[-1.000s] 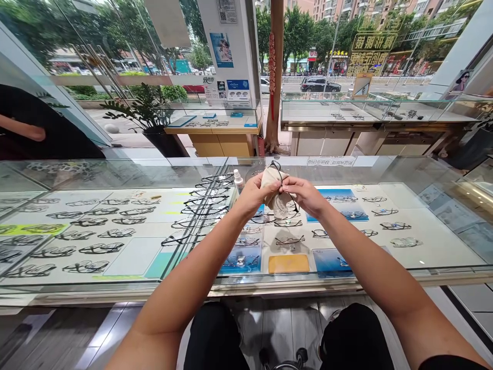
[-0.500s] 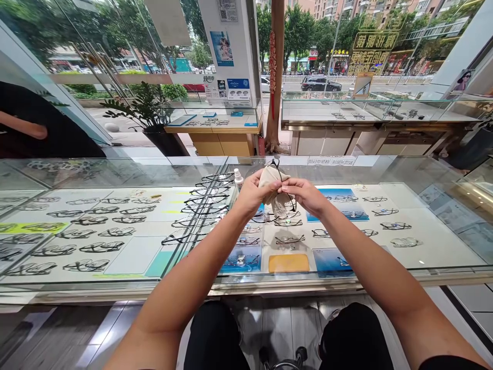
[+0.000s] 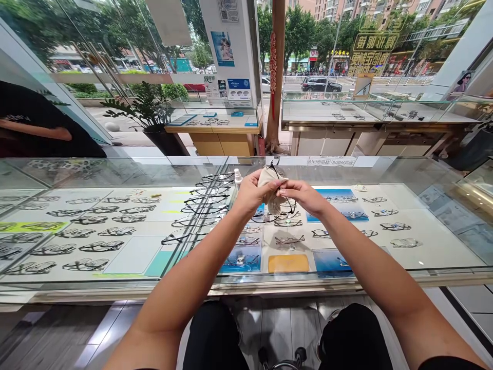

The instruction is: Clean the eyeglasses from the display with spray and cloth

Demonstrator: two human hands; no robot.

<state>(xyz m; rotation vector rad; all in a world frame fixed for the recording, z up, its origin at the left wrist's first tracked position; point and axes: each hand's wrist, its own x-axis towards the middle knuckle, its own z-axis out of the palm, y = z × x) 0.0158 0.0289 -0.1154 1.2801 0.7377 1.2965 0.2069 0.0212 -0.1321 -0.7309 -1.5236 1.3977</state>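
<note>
A pale beige cloth (image 3: pixel 274 204) is pinched in my left hand (image 3: pixel 254 192), wrapped around part of a pair of dark-framed glasses (image 3: pixel 290 205). My right hand (image 3: pixel 302 195) is closed at the glasses beside the cloth, thumb and forefinger pressed together near the left fingertips. One thin dark temple sticks up above the cloth, and another part of the frame hangs below the fingers. The lenses are mostly hidden by cloth and fingers. Both hands are above the glass display counter (image 3: pixel 435 257).
A row of dark glasses (image 3: pixel 206 209) lies on the glass left of my hands, near a white spray bottle (image 3: pixel 238 177). More glasses and an orange-yellow case (image 3: pixel 288 263) show under the glass. At far left is a person in black (image 3: pixel 34 123); a potted plant (image 3: pixel 144 110) stands behind.
The glasses and cloth have tilted slightly, and my right hand has shifted slightly left. At far left, the person's forearm has moved right.
</note>
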